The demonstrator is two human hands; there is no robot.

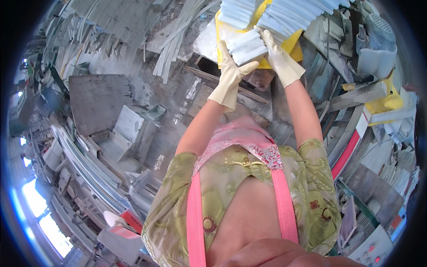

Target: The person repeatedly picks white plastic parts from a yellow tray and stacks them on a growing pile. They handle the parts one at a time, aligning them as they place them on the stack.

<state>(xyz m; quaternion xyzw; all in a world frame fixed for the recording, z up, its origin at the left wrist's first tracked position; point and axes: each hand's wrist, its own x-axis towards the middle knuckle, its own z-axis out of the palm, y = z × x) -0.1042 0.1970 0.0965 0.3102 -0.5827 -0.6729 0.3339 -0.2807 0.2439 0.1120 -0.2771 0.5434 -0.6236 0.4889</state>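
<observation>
A short bundle of white strips point(247, 46) lies between my two hands, its strips side by side. My left hand point(231, 73), in a cream rubber glove, presses the bundle's left side, with the thumb stretched along its near end. Gloved alike, my right hand point(280, 58) grips the right side, its fingers up along the edge. Beyond them, larger stacks of similar white strips point(293, 18) rest on a yellow sheet point(291, 44). Part of that sheet shows under and around the bundle. The undersides of the strips and some fingertips are hidden.
Long thin strips point(171, 53) hang or lie to the far left. A worn board point(100, 104) stands at the left, near long pale rails point(89, 169). At the right are stacked planks, a red-and-white bar point(349, 153) and a grey-blue plastic container point(378, 44).
</observation>
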